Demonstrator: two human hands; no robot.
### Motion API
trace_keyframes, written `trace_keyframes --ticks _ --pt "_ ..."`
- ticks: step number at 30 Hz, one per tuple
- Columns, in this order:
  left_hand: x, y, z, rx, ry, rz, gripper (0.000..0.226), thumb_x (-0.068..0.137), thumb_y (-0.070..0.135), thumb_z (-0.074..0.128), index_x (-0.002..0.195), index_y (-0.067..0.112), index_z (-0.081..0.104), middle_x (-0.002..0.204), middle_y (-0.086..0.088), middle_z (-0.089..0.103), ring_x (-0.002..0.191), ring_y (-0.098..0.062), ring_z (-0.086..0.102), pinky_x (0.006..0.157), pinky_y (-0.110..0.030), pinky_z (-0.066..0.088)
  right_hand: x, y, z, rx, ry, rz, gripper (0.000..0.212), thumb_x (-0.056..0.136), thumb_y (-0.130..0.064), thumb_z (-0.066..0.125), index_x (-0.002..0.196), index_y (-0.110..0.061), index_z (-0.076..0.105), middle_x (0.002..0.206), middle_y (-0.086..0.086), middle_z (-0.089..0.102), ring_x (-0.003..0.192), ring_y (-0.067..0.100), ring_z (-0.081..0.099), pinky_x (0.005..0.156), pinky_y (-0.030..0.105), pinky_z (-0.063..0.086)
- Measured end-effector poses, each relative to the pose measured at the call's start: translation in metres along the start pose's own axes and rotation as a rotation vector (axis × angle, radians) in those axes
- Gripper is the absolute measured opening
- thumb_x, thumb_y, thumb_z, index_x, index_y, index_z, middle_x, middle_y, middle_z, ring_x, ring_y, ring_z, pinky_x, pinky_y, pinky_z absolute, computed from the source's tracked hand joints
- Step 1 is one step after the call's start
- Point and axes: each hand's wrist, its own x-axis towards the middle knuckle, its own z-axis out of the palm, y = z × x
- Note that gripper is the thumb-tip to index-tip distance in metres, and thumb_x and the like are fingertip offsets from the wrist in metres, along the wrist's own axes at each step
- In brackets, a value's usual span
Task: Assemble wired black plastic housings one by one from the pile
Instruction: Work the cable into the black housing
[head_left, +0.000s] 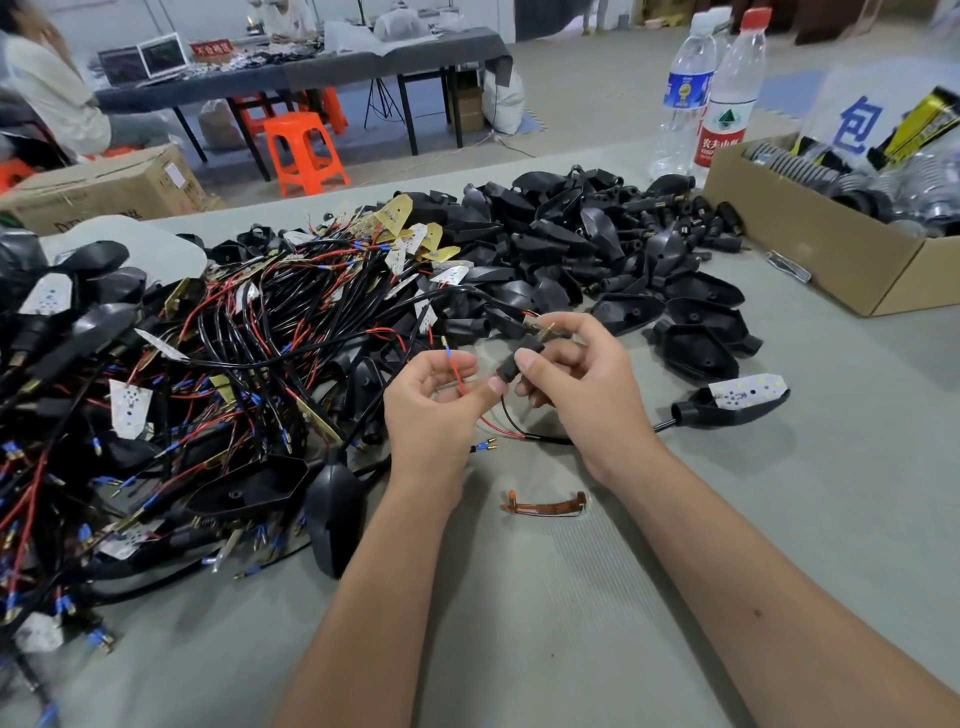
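Note:
My left hand (431, 405) pinches a thin red wire (457, 376) with a blue-sleeved tip, held upright. Close beside it, my right hand (576, 387) grips a small black plastic stem piece (511, 366) with a brass fitting (543, 328) sticking out above the fingers. A black cable runs from that piece back into the tangled pile of wired LED boards (249, 332) on the left. Empty black housings (582, 244) lie heaped behind my hands. One housing with a white LED board fitted (737, 400) lies to the right.
A cardboard box (810, 244) of round parts stands at the right, with two water bottles (711, 93) behind it. A small orange strip (545, 505) lies on the grey mat (571, 597) between my forearms. Orange stools and a dark table stand beyond.

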Motion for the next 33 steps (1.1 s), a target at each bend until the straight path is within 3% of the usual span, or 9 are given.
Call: trace_keyframes --ticks 4,7,10,14,21,24,25,30,33 --pt "-0.0002 -0.0005 0.0016 0.047 -0.014 0.032 0.023 0.077 -0.003 0.086 0.089 0.006 0.068 0.086 -0.01 0.071 0.076 -0.014 0.07 0.078 -0.027 0.061 0.0 -0.002 -0.0008 0.023 -0.007 0.023 0.012 0.098 -0.001 0.063 0.11 0.0 0.067 0.072 -0.001 0.068 0.067 0.015 0.064 0.059 0.024 0.053" --pt "-0.0015 -0.0002 0.004 0.061 -0.061 0.042 0.015 0.081 -0.001 0.083 0.088 0.004 0.07 0.086 -0.018 0.075 0.077 -0.024 0.071 0.077 -0.031 0.062 0.0 -0.0048 -0.0007 0.077 0.045 0.037 0.011 0.103 -0.006 0.058 0.108 -0.003 0.068 0.078 0.004 0.07 0.068 0.017 0.065 0.058 0.025 0.053" --pt "-0.0022 -0.0016 0.0044 0.122 -0.12 0.04 0.01 0.086 -0.003 0.077 0.087 0.005 0.071 0.077 -0.015 0.075 0.072 -0.03 0.072 0.073 -0.036 0.063 0.0008 -0.0058 -0.0009 0.118 0.093 0.048 0.014 0.105 -0.008 0.055 0.106 -0.004 0.068 0.082 0.006 0.071 0.068 0.017 0.064 0.057 0.025 0.053" --pt "-0.003 -0.0012 0.0038 0.143 -0.146 0.027 0.012 0.087 -0.006 0.075 0.086 0.005 0.072 0.076 -0.015 0.075 0.07 -0.03 0.072 0.07 -0.039 0.064 0.0016 -0.007 -0.0018 0.168 0.135 0.075 0.012 0.104 -0.008 0.056 0.103 -0.004 0.068 0.087 0.014 0.07 0.067 0.019 0.064 0.055 0.025 0.052" --pt "-0.0047 -0.0017 0.0061 0.124 -0.118 0.084 0.013 0.085 -0.01 0.075 0.091 -0.002 0.066 0.073 -0.014 0.075 0.061 -0.025 0.072 0.059 -0.028 0.059 -0.0009 -0.0085 0.0013 0.105 0.04 0.096 0.025 0.108 -0.021 0.052 0.097 -0.005 0.068 0.077 0.007 0.071 0.063 0.017 0.061 0.051 0.025 0.048" --pt "-0.0051 -0.0018 0.0068 0.105 -0.114 0.107 0.015 0.085 -0.012 0.075 0.09 -0.001 0.064 0.076 -0.014 0.076 0.065 -0.025 0.074 0.06 -0.028 0.06 -0.0003 -0.0094 0.0 0.068 -0.026 0.11 0.012 0.105 -0.015 0.056 0.102 -0.006 0.064 0.084 0.01 0.072 0.066 0.016 0.064 0.051 0.026 0.05" --pt "-0.0052 -0.0025 0.0065 0.1 -0.11 0.113 0.016 0.084 -0.013 0.075 0.09 -0.002 0.064 0.077 -0.015 0.076 0.065 -0.025 0.075 0.061 -0.028 0.06 -0.0008 -0.0093 0.0005 0.048 -0.065 0.112 0.004 0.103 -0.01 0.058 0.104 -0.008 0.062 0.087 0.014 0.072 0.069 0.017 0.066 0.052 0.027 0.052" --pt "-0.004 -0.0056 0.0057 0.12 -0.076 0.162 0.012 0.086 -0.008 0.076 0.091 -0.002 0.066 0.078 -0.015 0.075 0.067 -0.025 0.075 0.065 -0.028 0.061 -0.0025 -0.004 0.0022 -0.107 -0.017 0.007 0.02 0.097 0.001 0.065 0.109 -0.014 0.06 0.089 0.038 0.063 0.076 0.021 0.074 0.066 0.036 0.062" --pt "-0.004 -0.0033 0.0081 0.135 -0.034 0.177 0.008 0.099 0.009 0.066 0.094 0.004 0.07 0.081 -0.007 0.077 0.074 -0.024 0.077 0.072 -0.034 0.063 -0.001 -0.0027 0.0002 -0.119 0.031 -0.004 0.02 0.098 -0.001 0.064 0.107 -0.019 0.06 0.089 0.029 0.07 0.073 0.032 0.072 0.076 0.046 0.063"
